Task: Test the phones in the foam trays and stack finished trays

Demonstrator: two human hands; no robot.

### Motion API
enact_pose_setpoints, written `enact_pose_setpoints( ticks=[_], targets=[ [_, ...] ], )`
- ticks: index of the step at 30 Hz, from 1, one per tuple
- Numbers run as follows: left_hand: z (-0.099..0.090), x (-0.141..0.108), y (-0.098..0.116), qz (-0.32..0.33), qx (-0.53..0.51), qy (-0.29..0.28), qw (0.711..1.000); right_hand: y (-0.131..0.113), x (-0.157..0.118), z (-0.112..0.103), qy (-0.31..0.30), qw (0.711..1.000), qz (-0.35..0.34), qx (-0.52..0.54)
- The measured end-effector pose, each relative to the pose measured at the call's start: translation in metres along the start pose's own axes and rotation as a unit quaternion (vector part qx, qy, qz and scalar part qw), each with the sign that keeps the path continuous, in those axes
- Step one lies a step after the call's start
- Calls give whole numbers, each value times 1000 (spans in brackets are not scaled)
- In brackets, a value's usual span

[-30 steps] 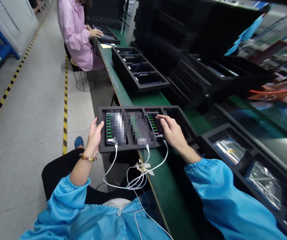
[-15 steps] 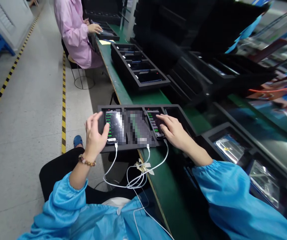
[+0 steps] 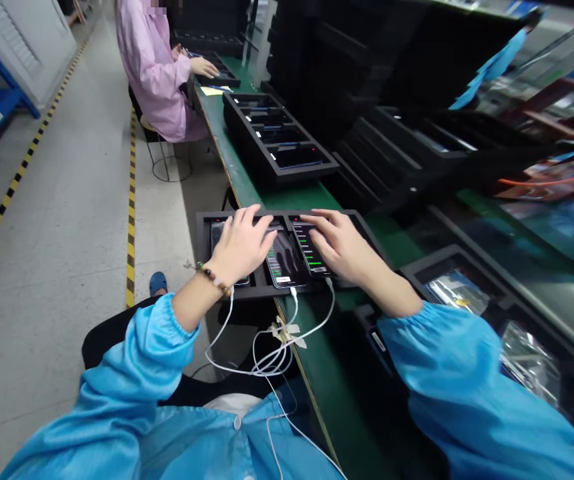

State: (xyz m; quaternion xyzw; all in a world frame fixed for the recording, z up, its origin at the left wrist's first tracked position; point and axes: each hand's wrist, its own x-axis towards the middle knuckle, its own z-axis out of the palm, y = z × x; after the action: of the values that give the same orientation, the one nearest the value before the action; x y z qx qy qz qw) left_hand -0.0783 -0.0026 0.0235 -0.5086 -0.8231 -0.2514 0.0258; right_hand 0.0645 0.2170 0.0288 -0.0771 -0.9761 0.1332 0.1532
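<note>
A black foam tray (image 3: 261,291) holds three smartphones side by side, each with a white cable plugged into its lower end. My left hand (image 3: 244,243) is open over the left phone (image 3: 216,231), covering most of it, with its fingertips reaching the middle phone (image 3: 287,261). Over the right phone (image 3: 311,257), my right hand (image 3: 341,243) spreads its fingers near the upper part of the screen. Green and white text lines show on the middle and right screens. Whether any fingertip touches glass, I cannot tell.
Looped white cables (image 3: 271,363) hang by the edge of the green table (image 3: 337,400). A second foam tray (image 3: 287,175) with several phones lies further along. At right, another tray (image 3: 447,257) holds bagged items. Beyond sits a person in a pink coat (image 3: 151,80).
My left hand has moved right, from beside the left phone to across it and onto the middle phone's edge. My right hand stays over the right phone, its fingers slightly shifted.
</note>
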Motion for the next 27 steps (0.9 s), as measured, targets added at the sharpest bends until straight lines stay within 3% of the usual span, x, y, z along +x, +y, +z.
enact_pose_setpoints(
  ticks=[2,6,8,14,21,24,27],
  targets=[
    [-9,-12,-4,40,-35,-9,999,-4,-18,-12,-6,1000,-6,16],
    [-16,-31,-8,101,-58,-96,989,-5,-48,-18,-39,999,18,23],
    [-17,-31,-12,85,-63,-69,992,-1,-56,-15,-36,999,31,4],
    [-20,-29,-42,-22,-154,95,983,11,-68,-6,-67,997,50,1],
    [1,-57,-76,-126,-212,160,956,10,-66,-2,-73,994,77,10],
    [14,-66,-86,-186,-255,187,930,-6,-60,-4,-48,996,63,47],
    [25,-73,-90,-236,-300,185,905,-33,-50,2,-67,993,14,99]
  ],
)
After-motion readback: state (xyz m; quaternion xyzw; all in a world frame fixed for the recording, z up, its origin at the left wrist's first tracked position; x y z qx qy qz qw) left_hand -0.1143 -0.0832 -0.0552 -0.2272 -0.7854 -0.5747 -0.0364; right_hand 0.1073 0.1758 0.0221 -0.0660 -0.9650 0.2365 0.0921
